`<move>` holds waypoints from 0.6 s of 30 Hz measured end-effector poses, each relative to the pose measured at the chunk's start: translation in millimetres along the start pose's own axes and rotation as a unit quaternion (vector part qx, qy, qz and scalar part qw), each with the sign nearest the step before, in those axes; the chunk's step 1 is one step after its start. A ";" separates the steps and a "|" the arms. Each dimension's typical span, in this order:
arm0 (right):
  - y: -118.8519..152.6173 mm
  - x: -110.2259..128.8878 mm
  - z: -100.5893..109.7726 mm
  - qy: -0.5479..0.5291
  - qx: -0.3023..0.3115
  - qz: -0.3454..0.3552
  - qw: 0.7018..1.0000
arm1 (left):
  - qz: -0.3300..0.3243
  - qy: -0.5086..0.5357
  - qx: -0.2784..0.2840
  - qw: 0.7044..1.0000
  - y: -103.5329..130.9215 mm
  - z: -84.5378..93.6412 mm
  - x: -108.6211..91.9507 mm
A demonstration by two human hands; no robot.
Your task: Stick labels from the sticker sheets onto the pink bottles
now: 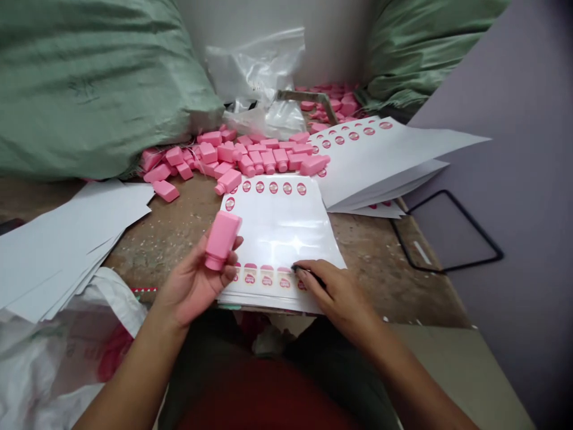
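Note:
My left hand (pixel 193 291) is closed around a small pink plastic bottle (pixel 222 236), its neck pointing down toward me. The bottle hangs over the left edge of a sticker sheet (pixel 277 230), which tops a stack of sheets. Round stickers line that sheet's far side, and a row of larger labels (pixel 267 276) runs along its near side. Between the fingers of my right hand (pixel 342 292) is a thin black tool (pixel 317 278), its tip at the near row of labels. The tool's kind is mostly hidden by the hand.
Many pink bottles (pixel 268 160) lie heaped behind the sheet. More sticker sheets (pixel 380 152) lie at the right, and white sheets (pixel 62 239) at the left. Large green sacks (pixel 98 83) and a clear plastic bag (pixel 259 71) stand behind. A black wire frame (pixel 499 254) is at the right edge.

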State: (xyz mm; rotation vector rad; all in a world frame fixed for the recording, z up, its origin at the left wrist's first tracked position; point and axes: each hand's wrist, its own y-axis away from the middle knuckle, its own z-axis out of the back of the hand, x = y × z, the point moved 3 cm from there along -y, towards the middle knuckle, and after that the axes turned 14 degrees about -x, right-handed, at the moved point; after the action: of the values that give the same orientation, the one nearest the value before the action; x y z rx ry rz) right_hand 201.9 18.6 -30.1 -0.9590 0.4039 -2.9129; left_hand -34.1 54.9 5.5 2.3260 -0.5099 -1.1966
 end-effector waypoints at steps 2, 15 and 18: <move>0.6 -2.0 -1.3 0.010 0.000 0.000 1.000 | -0.033 -0.085 0.001 0.996 0.6 -7.1 11.2; -3.6 -7.5 5.1 0.082 0.001 0.011 0.997 | -0.196 -0.475 0.128 0.848 5.4 -20.8 35.4; -4.2 -4.2 5.9 0.110 -0.004 0.020 0.994 | -0.122 -0.362 0.072 0.921 -0.5 -21.5 28.7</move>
State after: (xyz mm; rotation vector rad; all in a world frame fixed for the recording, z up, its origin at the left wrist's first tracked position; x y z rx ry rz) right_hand 208.9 21.9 -26.9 -0.6228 0.4385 -2.9920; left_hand -0.4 45.4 -2.6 2.0366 -0.5671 -2.2263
